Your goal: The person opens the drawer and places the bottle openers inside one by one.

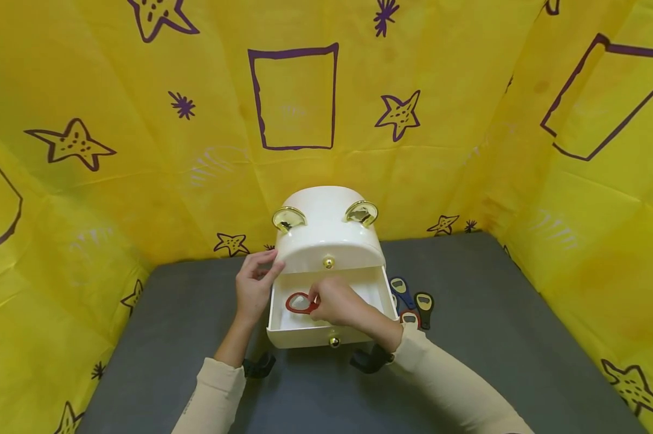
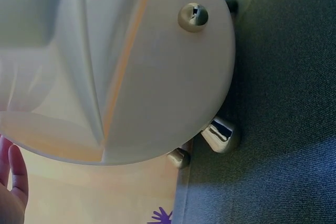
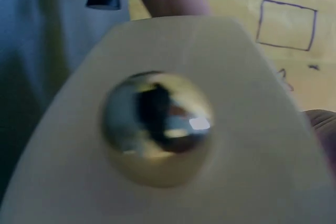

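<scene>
A white rounded cabinet (image 1: 325,226) with two gold ears stands on the table, its lower drawer (image 1: 294,336) pulled out. Inside that drawer my right hand (image 1: 337,301) pinches a red bottle opener (image 1: 299,303) by its handle end, the round head pointing left. My left hand (image 1: 253,290) rests at the cabinet's left side, fingertips against its front edge. In the left wrist view, fingers (image 2: 18,174) of that hand show beside the white curved wall. A gold knob (image 3: 157,129) on the drawer front fills the right wrist view, where the pinching fingers are hidden.
Right of the drawer lie several bottle openers, among them a blue one (image 1: 401,289), a black one (image 1: 424,306) and a red one (image 1: 410,319). The upper drawer (image 1: 305,262) is closed. Yellow cloth walls (image 1: 196,199) surround the grey table (image 1: 494,337).
</scene>
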A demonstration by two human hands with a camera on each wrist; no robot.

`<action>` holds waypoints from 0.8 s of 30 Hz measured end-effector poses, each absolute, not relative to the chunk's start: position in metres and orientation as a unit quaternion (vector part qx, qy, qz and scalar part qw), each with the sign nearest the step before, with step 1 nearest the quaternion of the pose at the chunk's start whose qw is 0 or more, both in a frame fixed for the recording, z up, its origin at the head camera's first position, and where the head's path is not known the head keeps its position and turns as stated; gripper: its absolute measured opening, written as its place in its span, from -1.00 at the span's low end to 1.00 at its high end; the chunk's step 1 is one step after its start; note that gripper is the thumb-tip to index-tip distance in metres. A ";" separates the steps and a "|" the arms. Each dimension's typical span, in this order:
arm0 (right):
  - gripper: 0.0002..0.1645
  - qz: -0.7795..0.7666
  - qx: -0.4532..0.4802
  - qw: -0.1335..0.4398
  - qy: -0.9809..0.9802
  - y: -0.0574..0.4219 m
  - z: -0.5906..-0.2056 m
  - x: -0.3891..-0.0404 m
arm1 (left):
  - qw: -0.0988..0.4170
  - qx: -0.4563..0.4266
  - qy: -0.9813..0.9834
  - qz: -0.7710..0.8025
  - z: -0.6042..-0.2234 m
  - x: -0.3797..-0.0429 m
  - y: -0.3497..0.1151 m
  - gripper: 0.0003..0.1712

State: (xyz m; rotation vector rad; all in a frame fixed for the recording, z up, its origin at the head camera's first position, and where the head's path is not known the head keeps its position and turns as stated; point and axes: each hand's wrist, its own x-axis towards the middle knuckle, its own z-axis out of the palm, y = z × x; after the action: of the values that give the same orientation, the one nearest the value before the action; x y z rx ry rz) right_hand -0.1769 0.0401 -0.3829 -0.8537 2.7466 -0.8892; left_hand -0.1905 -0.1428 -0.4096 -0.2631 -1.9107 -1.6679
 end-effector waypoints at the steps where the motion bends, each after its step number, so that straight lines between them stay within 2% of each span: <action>1: -0.84 -0.288 -0.277 0.070 0.914 0.039 -0.385 -0.177 | 0.291 -0.098 -0.716 -0.626 -0.410 -0.191 -0.143 -0.75; 11: -0.91 -0.234 -0.282 0.081 0.927 0.027 -0.392 -0.180 | 0.299 -0.095 -0.716 -0.624 -0.411 -0.191 -0.143 -0.74; 17: -0.70 -0.243 -0.319 0.084 0.912 0.029 -0.390 -0.178 | 0.297 -0.092 -0.709 -0.633 -0.412 -0.192 -0.142 -0.74; 24: -0.87 -0.320 -0.359 0.084 0.872 0.064 -0.368 -0.173 | 0.288 -0.090 -0.711 -0.635 -0.412 -0.192 -0.144 -0.73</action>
State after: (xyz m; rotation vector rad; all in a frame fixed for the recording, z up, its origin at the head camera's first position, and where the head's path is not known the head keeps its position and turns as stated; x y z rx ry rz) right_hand -0.1730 0.0643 -0.3683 -1.0718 2.6025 -0.9559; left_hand -0.1922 -0.1440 -0.4117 -0.2412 -1.8990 -1.6958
